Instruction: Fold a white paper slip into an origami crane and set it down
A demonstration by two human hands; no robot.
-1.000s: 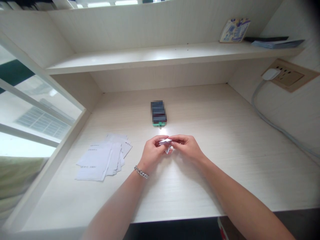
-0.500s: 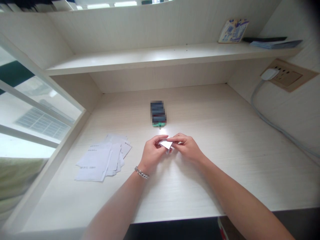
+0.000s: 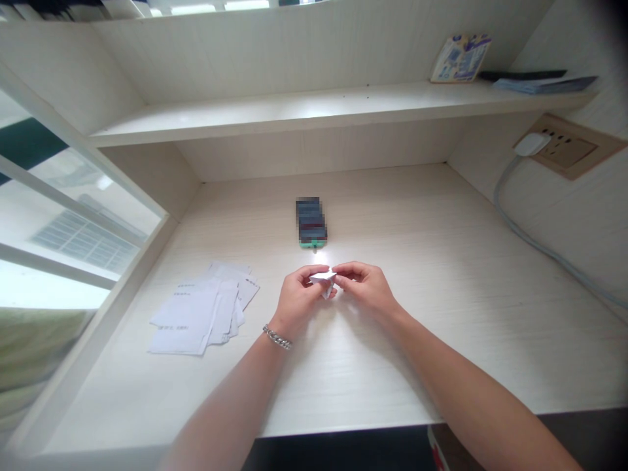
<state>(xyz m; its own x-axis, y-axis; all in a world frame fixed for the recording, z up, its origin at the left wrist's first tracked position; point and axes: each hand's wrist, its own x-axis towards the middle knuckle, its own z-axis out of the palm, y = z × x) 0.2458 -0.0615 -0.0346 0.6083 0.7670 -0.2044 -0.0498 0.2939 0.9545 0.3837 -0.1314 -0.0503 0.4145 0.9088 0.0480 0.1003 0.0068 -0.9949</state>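
Between my hands is a small piece of folded white paper, held just above the desk. My left hand is closed on its left side, the thumb below and the fingers curled behind. My right hand pinches the paper's right edge between thumb and fingertips. Part of the paper is hidden by the fingers. Just beyond my hands lies a dark phone-like object with a green lower edge, its surface pixelated. To the left, a loose pile of white paper sheets with some printed lines rests on the desk.
A shelf runs above the back of the desk. On it stand a small printed box and flat items. At right, a white plug sits in a wall socket, its grey cable trailing down.
The folded paper has tilted and turned in my fingers, now showing a narrower top face. My right fingertips have shifted slightly along its edge. The pile and the phone-like object stay put.
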